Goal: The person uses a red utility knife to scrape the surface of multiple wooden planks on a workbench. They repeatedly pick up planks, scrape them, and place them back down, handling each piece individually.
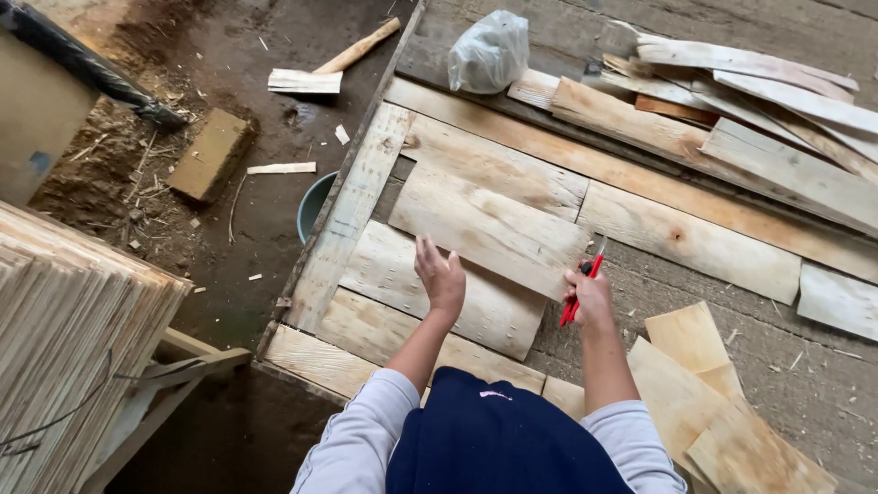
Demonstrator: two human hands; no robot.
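Observation:
My left hand (441, 274) rests flat, fingers apart, on a pale wooden plank (485, 224) that lies across other planks on the workbench. At that plank's right end my right hand (590, 295) grips red-handled pliers (580, 293), whose jaws point up toward the plank's corner. A longer plank (352, 206) lies along the bench's left edge, and more short boards (430, 288) lie beneath my left hand.
A tied plastic bag (488, 50) sits at the bench's far edge. Scrap planks (768, 119) pile up at the far right, thin plywood pieces (704, 393) at the near right. A stack of boards (73, 338) stands on the left. A bucket rim (309, 206) shows below the bench.

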